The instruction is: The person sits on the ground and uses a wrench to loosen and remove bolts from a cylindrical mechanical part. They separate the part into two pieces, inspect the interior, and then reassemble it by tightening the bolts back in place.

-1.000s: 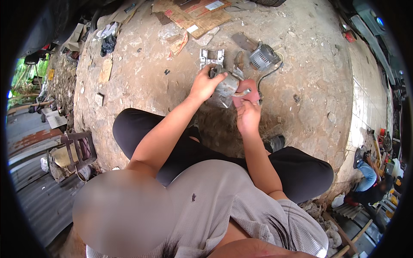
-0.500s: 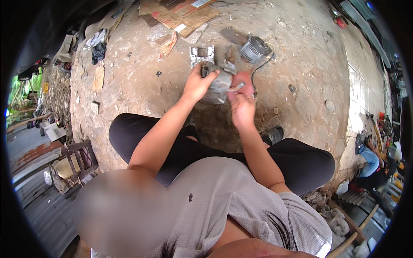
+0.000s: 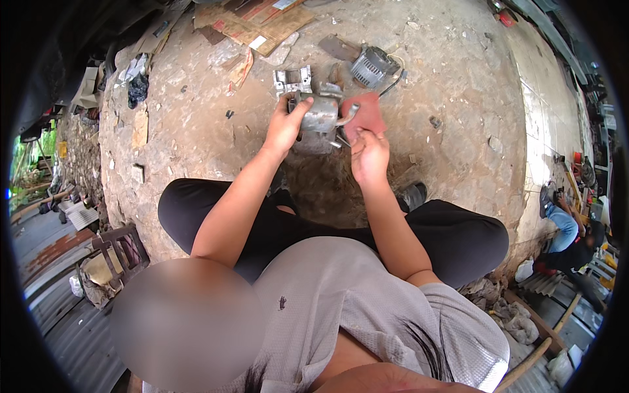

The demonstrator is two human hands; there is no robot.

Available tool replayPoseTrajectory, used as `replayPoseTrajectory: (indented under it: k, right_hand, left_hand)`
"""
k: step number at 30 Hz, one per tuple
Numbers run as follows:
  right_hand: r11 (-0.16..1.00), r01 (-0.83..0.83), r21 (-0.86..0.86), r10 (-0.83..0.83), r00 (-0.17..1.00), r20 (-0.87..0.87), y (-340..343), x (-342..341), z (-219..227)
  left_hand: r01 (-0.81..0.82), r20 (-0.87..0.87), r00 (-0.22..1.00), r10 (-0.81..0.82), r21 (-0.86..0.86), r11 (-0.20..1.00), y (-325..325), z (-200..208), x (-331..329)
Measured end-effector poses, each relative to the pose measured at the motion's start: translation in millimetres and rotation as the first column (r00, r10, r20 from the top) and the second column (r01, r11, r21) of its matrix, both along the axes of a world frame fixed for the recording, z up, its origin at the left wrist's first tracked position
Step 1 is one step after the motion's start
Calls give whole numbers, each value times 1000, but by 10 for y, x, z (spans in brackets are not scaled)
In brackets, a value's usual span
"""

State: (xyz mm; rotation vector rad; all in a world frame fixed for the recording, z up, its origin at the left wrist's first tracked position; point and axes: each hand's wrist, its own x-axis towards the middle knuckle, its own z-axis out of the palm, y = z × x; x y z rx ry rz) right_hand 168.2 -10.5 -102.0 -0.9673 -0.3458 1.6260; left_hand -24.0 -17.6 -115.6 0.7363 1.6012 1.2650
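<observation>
A grey cylindrical metal motor housing (image 3: 319,115), with a short bent lead (image 3: 350,114) sticking out of its right end, is in the grip of my left hand (image 3: 284,127). My left thumb lies over its top and the fingers go around its far left side, partly hidden. In my right hand (image 3: 370,157) a reddish sheet, which looks like sandpaper (image 3: 367,115), is pinched by its near edge beside the lead. Below the housing, on the ground, lies another grey metal part (image 3: 314,144). A silvery square-framed casting (image 3: 293,80) lies just beyond my left hand.
A finned alternator-like unit (image 3: 371,67) with a cable lies beyond my right hand, next to a flat dark plate (image 3: 339,47). Flattened cardboard (image 3: 262,29) is at the far side. Off to the right sits another person (image 3: 569,239). My bent knees flank the work.
The reddish sheet was blurred against the housing's right end; now it is spread flat and apart from it. The lead shows more clearly. The whole view has shifted slightly.
</observation>
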Motion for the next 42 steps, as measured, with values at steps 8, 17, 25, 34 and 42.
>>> replayPoseTrajectory:
  k: [8, 17, 25, 34, 42]
  right_hand:
    - [964, -258, 69, 237, 945, 225, -27, 50, -358]
    - [803, -393, 448, -92, 661, 745, 71, 260, 102]
    - [440, -698, 564, -383, 423, 821, 79, 255, 354]
    - [489, -740, 462, -313, 345, 885, 72, 249, 254]
    - [472, -705, 529, -181, 510, 841, 52, 228, 197]
  left_hand:
    - [-29, 215, 976, 39, -48, 998, 7, 42, -77]
    - [9, 653, 752, 94, -153, 988, 19, 292, -60]
    - [178, 790, 611, -44, -82, 981, 1, 261, -89]
    - [158, 713, 700, 30, -196, 968, -66, 346, 14]
    - [193, 733, 680, 6, -187, 963, -32, 231, -29]
